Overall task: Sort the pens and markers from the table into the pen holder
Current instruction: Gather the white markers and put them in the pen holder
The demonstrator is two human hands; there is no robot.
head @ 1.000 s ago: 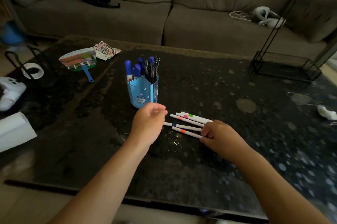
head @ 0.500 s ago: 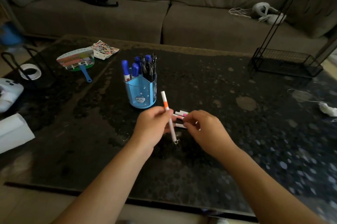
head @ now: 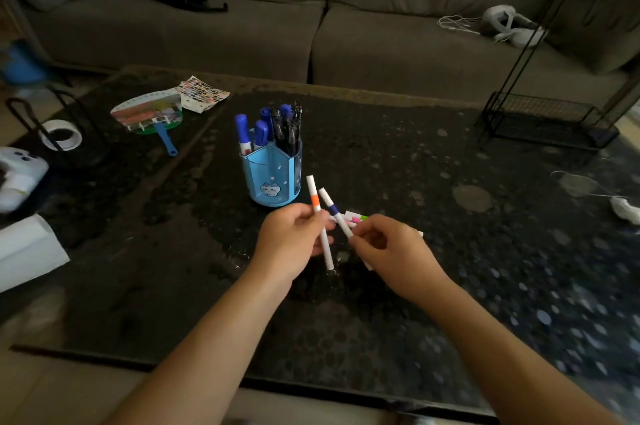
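A blue pen holder point(head: 272, 175) stands mid-table with several blue markers and dark pens upright in it. Just in front of it, my left hand point(head: 291, 244) pinches a white marker with an orange band point(head: 316, 203), held nearly upright. My right hand point(head: 391, 251) grips a white marker with a blue band point(head: 333, 209), tilted toward the orange one. Behind my hands, white markers with pink and green bands point(head: 356, 218) lie on the dark table point(head: 450, 251), partly hidden by my fingers.
A hand fan point(head: 149, 114) and a sticker sheet point(head: 204, 95) lie at the back left, a tape roll point(head: 60, 135) and white paper point(head: 24, 248) further left. A black wire rack point(head: 543, 119) stands at the back right. A grey sofa point(head: 311, 19) runs behind the table.
My left hand has taken the orange-banded marker off the table and raised it. My right hand has since lifted the blue-banded marker beside it.
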